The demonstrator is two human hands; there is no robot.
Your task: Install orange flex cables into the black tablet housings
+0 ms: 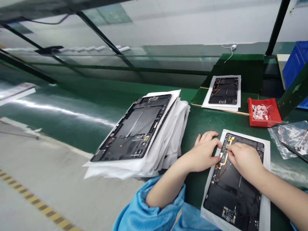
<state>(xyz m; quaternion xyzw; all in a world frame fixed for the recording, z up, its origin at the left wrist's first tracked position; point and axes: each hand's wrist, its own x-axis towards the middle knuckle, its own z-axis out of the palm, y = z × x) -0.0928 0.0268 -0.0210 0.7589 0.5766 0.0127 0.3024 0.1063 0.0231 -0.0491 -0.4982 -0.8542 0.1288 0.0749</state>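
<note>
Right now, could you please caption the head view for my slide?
Left hand and right hand touch an orange flex cable on a black tablet chassis.

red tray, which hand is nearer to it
Right. The right hand is on the tablet near its top, below-left of the red tray; the left hand is farther left, at the tablet's left edge.

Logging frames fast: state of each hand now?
Left hand: curled, fingertips on the orange flex cable; grip cannot be told.
Right hand: fingertips on the same cable; grip cannot be told.
</note>
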